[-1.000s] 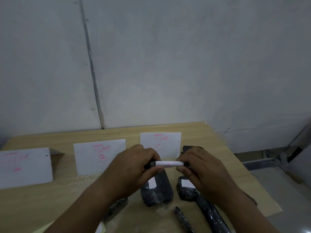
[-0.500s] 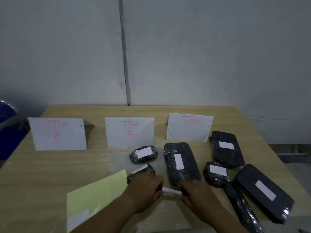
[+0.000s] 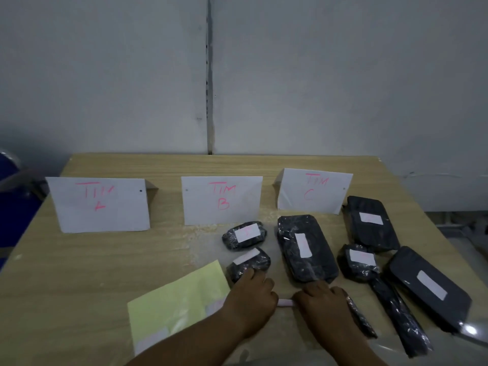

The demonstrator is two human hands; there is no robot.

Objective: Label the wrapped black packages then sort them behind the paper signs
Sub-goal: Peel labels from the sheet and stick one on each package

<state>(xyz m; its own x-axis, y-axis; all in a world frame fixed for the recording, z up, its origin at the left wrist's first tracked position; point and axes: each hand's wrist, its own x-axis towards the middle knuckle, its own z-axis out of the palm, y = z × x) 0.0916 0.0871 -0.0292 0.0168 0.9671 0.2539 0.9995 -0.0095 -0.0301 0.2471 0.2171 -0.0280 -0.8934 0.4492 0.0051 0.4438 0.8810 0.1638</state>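
A pale wooden table [image 3: 79,273] is set against a plain grey wall [image 3: 105,75], with paper signs [image 3: 100,204] stood across it and the TIM B sign [image 3: 221,200] in the middle. The wrapped black packages [image 3: 306,247] are scattered in front and right of that sign. Nearer still, a white marker [image 3: 285,303] is gripped at its ends by the left hand [image 3: 250,299] and right hand [image 3: 323,303].

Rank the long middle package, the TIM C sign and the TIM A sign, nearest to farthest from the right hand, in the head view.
1. Middle package, just ahead of the right hand.
2. TIM C sign, farther back, right side.
3. TIM A sign, far left.
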